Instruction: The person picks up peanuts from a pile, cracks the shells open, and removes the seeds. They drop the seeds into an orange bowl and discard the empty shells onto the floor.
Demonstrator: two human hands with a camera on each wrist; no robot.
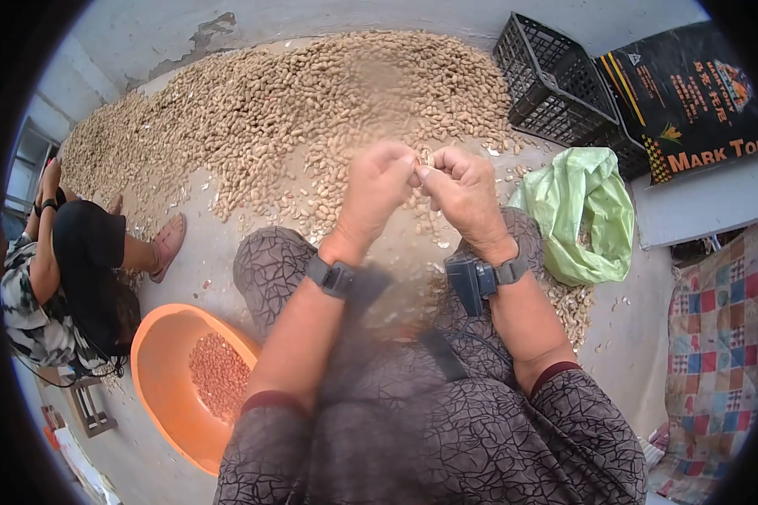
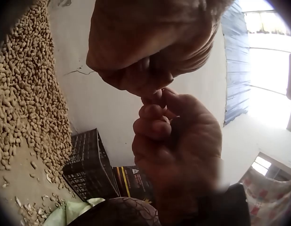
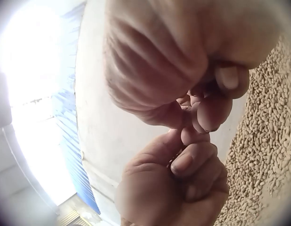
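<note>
Pinching a probable peanut (image 1: pixel 427 157) right at the meeting point of the left hand (image 1: pixel 372 189) and the right hand (image 1: pixel 467 189), though hard to name for certain with so little showing past the knuckles. Grasping it in both grips, with fingers curled in and tips together, likely for fine control over so small a thing. Holding it raised in front of the body, between knees (image 1: pixel 268 259) and heap of peanuts (image 1: pixel 295 101) in the head view, perhaps for an easy look and free elbows. Sitting low with that heap straight ahead along the wall (image 1: pixel 269 17), presumably for short reaches. Notice an orange basin (image 1: pixel 162 362) on the floor (image 1: pixel 189 273) near the left arm, with red kernels (image 1: pixel 219 374) inside, probably set there for an easy drop from that side. Notice too a green bag (image 1: pixel 577 223) just beside the right knee, with broken shells (image 1: pixel 574 313) strewn close by, maybe meant for waste. Farther off at the right, see a black crate (image 1: pixel 556 88) next to a printed sack (image 1: pixel 691 97), apparently out of the arms' way.
</note>
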